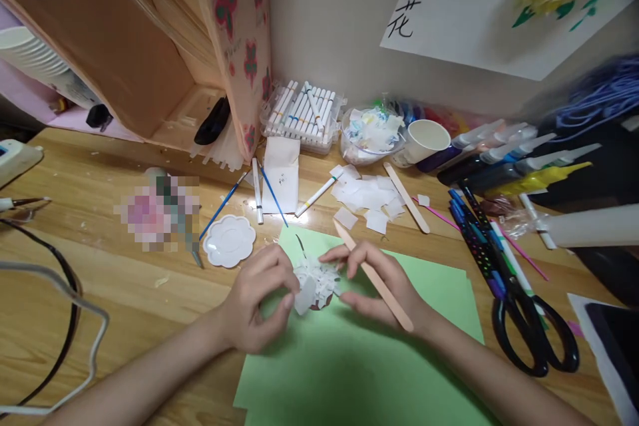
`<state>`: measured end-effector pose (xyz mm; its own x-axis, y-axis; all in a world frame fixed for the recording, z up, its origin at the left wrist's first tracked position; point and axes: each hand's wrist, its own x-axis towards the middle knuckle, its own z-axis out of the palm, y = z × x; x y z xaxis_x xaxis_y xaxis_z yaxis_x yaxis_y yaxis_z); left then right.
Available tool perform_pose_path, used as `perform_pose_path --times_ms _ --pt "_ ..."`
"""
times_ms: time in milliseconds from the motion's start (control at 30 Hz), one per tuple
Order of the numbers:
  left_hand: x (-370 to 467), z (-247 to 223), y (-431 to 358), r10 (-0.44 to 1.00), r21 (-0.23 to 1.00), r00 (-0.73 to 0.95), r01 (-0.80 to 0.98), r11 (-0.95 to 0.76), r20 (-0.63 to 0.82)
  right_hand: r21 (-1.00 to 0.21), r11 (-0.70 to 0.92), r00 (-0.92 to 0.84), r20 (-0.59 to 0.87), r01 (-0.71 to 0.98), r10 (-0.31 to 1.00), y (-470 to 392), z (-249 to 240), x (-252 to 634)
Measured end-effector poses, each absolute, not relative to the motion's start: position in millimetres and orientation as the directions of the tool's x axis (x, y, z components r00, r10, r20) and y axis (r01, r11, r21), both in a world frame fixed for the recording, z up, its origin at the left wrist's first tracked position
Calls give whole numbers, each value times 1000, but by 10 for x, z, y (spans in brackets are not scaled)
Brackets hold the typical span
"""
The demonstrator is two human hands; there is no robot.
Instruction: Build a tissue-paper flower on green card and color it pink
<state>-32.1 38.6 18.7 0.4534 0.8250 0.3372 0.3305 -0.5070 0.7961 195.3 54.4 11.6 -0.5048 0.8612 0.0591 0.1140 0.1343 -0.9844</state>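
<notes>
My left hand (262, 296) is closed in a pinch at the edge of a small white paper piece (305, 297). That piece is against a ruffled cluster of white paper bits (323, 274), with a little brown showing under it. On the cluster's right side is my right hand (377, 279), with a flat wooden craft stick (377, 283) tucked between its fingers. Its fingertips are around the cluster's edge; whether they press on it I cannot tell. Green paper sheets (399, 373) lie beneath both hands. A thin dark curved line (300, 244) shows just above the cluster.
Loose white paper squares (367, 194) and another craft stick (407, 198) lie beyond my hands. Black-handled scissors (534, 326) are on the right. A white flower-shaped palette (229, 240), a marker box (302, 116), a paper cup (426, 141) and cables (94, 339) stand or lie around.
</notes>
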Motion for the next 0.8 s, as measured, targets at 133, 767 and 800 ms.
perform_pose_path --times_ms 133,767,800 --pt "-313 202 208 762 711 560 388 -587 324 -993 -67 -600 -111 95 792 382 270 1820" --pt "-426 125 -92 836 612 532 620 -491 131 -950 257 -311 194 178 931 -104 11 1685" --pt "-427 131 -84 841 615 527 624 -481 123 -942 277 -296 215 190 931 -107 0 1692"
